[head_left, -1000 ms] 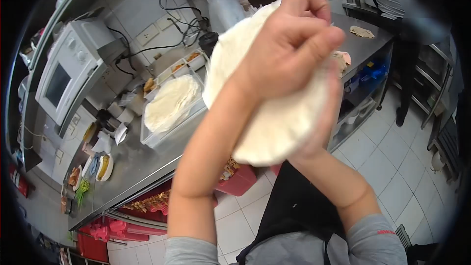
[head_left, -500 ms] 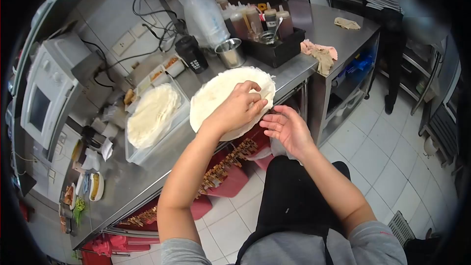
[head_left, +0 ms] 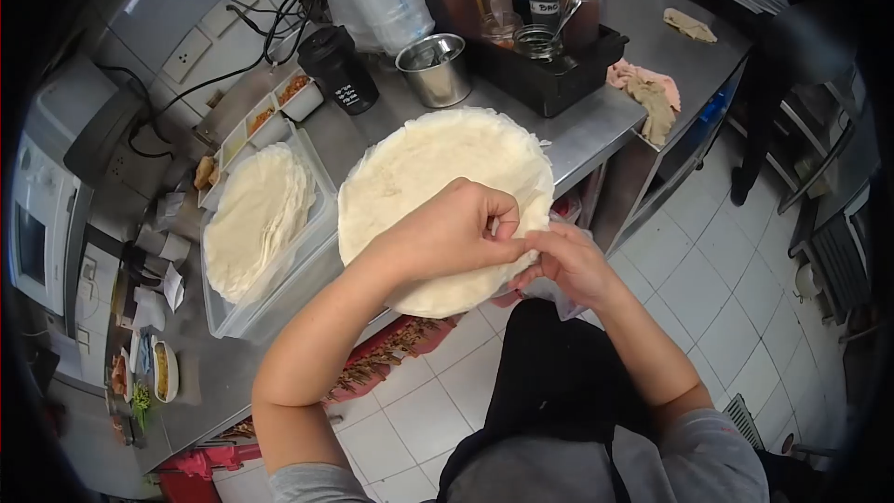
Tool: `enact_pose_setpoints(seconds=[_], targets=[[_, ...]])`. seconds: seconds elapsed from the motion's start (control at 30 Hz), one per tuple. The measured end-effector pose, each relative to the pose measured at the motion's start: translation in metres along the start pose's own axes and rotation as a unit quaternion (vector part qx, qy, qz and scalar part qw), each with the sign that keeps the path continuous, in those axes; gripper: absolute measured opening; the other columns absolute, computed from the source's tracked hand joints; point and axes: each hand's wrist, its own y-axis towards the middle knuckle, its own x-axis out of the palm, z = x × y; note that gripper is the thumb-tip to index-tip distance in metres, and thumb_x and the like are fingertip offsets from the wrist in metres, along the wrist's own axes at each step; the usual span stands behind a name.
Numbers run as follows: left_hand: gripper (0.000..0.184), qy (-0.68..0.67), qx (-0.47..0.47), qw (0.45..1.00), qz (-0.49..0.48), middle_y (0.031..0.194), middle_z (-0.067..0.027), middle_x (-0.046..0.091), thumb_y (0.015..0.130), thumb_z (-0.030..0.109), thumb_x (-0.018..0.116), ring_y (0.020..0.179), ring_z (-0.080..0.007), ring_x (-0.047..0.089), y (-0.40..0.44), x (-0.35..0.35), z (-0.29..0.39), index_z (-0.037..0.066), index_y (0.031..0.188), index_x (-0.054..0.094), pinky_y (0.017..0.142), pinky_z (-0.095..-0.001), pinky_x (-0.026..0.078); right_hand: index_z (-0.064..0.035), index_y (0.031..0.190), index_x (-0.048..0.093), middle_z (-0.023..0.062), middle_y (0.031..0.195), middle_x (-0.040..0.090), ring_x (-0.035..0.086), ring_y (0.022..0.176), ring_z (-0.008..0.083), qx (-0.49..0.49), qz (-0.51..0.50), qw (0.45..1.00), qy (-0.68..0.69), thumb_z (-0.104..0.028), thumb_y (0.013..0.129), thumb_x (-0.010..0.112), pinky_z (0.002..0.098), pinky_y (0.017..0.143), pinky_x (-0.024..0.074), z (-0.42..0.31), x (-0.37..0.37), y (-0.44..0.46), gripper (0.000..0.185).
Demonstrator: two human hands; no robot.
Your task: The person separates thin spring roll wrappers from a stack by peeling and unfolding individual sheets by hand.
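Observation:
A stack of round, pale flatbreads (head_left: 428, 154) lies at the counter's front edge, its near side jutting over it. My left hand (head_left: 456, 233) reaches across the top flatbread, fingers curled and thumb and forefinger pinched at its right edge. Meeting it there, my right hand (head_left: 573, 265) has its thumb on the rim and its fingers partly hidden below, closed on the edge. Clear plastic film (head_left: 559, 303) shows under the right hand. To the left, a clear plastic tub (head_left: 270, 293) holds a second stack of flatbreads (head_left: 256, 224).
Behind the flatbreads stand a metal cup (head_left: 436, 74), a black cup (head_left: 337, 70) and a black tray (head_left: 549, 88) with several sauce bottles. Cloths (head_left: 652, 98) lie on the counter's right corner. A person (head_left: 782, 65) stands at the far right.
My hands have come together at the flatbread's right edge; the right hand went from spread fingers to a pinch there. The view has moved closer to the counter.

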Motion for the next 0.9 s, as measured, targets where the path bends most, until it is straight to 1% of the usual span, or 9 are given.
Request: enact_pose_setpoints(seconds=[0.1,0.23,0.33,0.37,0.47,0.57,0.63,0.77,0.9], targets=[[0.036,-0.084,0.002,0.996,0.009,0.059,0.0082,0.037,0.086,0.006,0.066,0.057,-0.0015,0.034,0.003,0.002,-0.016,0.009,0.063,0.038,0.049,-0.0222,0.027,0.0026,0.111,0.056,0.0136,0.096,0.066,0.069,0.078,0.0215,0.031,-0.038,0.998,-0.025,-0.032,0.097,0.049,0.0291,0.066,0.0552,-0.003,-0.014,-0.001,0.038],[0.034,-0.21,0.004,0.978,0.012,0.062,0.0083,0.039,0.088,0.009,0.064,0.056,-0.0006,0.04,0.004,0.006,-0.027,0.009,0.068,0.037,0.048,-0.021,0.035,-0.0001,0.111,0.057,0.0129,0.096,0.067,0.069,0.078,0.0219,0.062,-0.017,0.998,0.004,-0.043,0.1,0.041,0.0307,0.066,0.0543,-0.019,-0.021,0.002,0.047],[0.032,-0.097,0.011,0.991,0.091,0.062,0.0053,0.045,0.088,0.011,0.065,0.053,-0.0026,0.046,0.01,0.008,-0.012,0.008,0.072,0.038,0.048,-0.0219,0.038,-0.0007,0.111,0.057,0.0123,0.095,0.068,0.068,0.076,0.0213,0.044,0.003,0.999,0.023,-0.045,0.1,0.042,0.0313,0.066,0.0543,-0.026,-0.018,0.002,0.048],[0.034,-0.048,-0.007,0.993,0.108,0.059,0.0013,0.049,0.089,0.018,0.066,0.049,-0.0057,0.05,0.015,0.01,-0.008,0.007,0.074,0.038,0.046,-0.0236,0.038,-0.0017,0.107,0.058,0.0105,0.09,0.068,0.068,0.073,0.0192,0.052,0.021,0.998,-0.012,-0.04,0.1,0.043,0.0289,0.064,0.054,-0.024,-0.016,0.003,0.042],[0.035,-0.007,-0.104,0.991,0.081,0.057,-0.0005,0.052,0.092,0.027,0.063,0.048,-0.0069,0.052,0.03,0.004,0.005,0.005,0.072,0.044,0.047,-0.0248,0.039,-0.0027,0.101,0.058,0.0083,0.083,0.067,0.067,0.07,0.0165,0.026,0.037,0.998,-0.051,-0.035,0.101,0.044,0.0254,0.062,0.053,-0.013,-0.016,0.002,0.035],[0.038,-0.003,-0.146,0.989,-0.001,0.055,0.0002,0.051,0.095,0.031,0.058,0.047,-0.0069,0.052,0.036,-0.002,0.009,0.003,0.071,0.051,0.048,-0.025,0.041,-0.0032,0.096,0.058,0.0067,0.078,0.066,0.066,0.068,0.0146,0.014,0.035,0.995,-0.091,-0.03,0.101,0.044,0.0237,0.06,0.0524,-0.011,-0.011,-0.005,0.031],[0.039,-0.032,-0.135,0.99,0.003,0.056,0.0013,0.051,0.097,0.031,0.056,0.048,-0.0062,0.051,0.031,0.0,0.007,0.003,0.07,0.055,0.05,-0.024,0.042,-0.0024,0.098,0.058,0.0071,0.081,0.066,0.066,0.068,0.0146,0.021,0.016,0.993,-0.116,-0.032,0.101,0.043,0.024,0.06,0.0524,-0.01,-0.014,-0.008,0.033],[0.037,-0.124,-0.102,0.987,0.026,0.059,0.0035,0.05,0.098,0.028,0.055,0.052,-0.0044,0.048,0.015,0.009,-0.002,0.003,0.071,0.056,0.052,-0.0225,0.044,-0.0013,0.109,0.057,0.009,0.091,0.066,0.067,0.072,0.0146,0.085,-0.063,0.994,-0.021,-0.045,0.097,0.046,0.0248,0.061,0.0529,-0.02,-0.015,-0.011,0.046],[0.03,-0.137,-0.097,0.985,0.044,0.065,0.0059,0.049,0.096,0.025,0.058,0.059,-0.0028,0.047,0.001,0.017,-0.001,0.005,0.073,0.055,0.053,-0.0214,0.044,-0.0017,0.116,0.056,0.0087,0.096,0.066,0.067,0.076,0.015,0.114,-0.081,0.99,-0.02,-0.041,0.095,0.052,0.0262,0.058,0.0533,-0.037,-0.012,0.009,0.044]])
